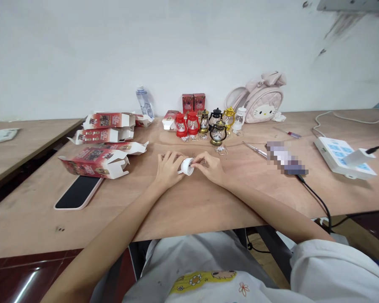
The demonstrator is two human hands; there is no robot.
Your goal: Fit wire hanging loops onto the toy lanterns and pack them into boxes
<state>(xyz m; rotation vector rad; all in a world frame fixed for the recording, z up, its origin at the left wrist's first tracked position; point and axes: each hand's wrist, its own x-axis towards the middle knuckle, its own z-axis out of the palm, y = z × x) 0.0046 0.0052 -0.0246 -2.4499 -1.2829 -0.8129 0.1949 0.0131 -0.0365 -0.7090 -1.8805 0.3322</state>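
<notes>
L grip (169,169), R grip (213,167) on wht part (186,167); red bxs (91,155) illegible

My left hand (169,169) hides part of the white piece (186,167), and the detail where my right hand (211,168) pinches it is too small to tell. Left of my grip, a red box (90,160) covers the far end of a pink-cased phone (78,194); to the right, a device (286,158) is blurred out; far left, a white item (1,135) is cut off
</notes>
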